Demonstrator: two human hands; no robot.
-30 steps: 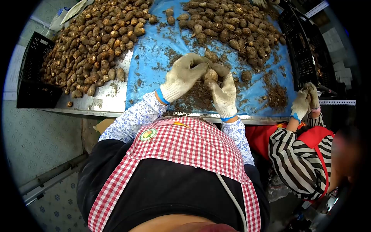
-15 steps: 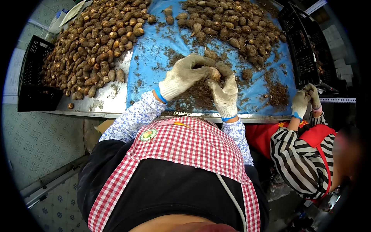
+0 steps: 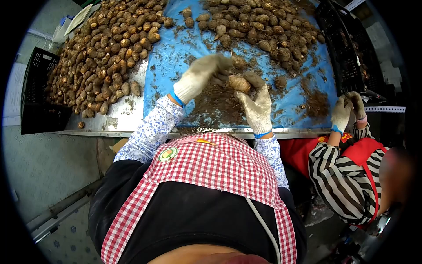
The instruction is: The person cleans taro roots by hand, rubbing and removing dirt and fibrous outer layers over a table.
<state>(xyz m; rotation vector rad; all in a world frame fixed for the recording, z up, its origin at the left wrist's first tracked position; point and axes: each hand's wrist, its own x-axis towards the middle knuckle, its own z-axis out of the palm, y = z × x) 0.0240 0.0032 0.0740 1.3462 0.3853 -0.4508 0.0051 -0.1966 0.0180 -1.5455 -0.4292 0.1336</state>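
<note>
Worktop point(image 3: 136, 115): front edge ran beneath both forearms. Blue sheet point(image 3: 157, 81): littered open strip lay beside the left heap point(image 3: 105, 57). Left hand point(image 3: 203, 74): blurred, near the tuber point(image 3: 238, 82); opening and hold could not be told. Right hand point(image 3: 257, 103): partly closed, cradling it. Tuber: over the sheet; steady, light cradling seemed advisable.

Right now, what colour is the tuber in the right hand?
The tuber is brown with paler tan patches, best seen in the head view.
</note>
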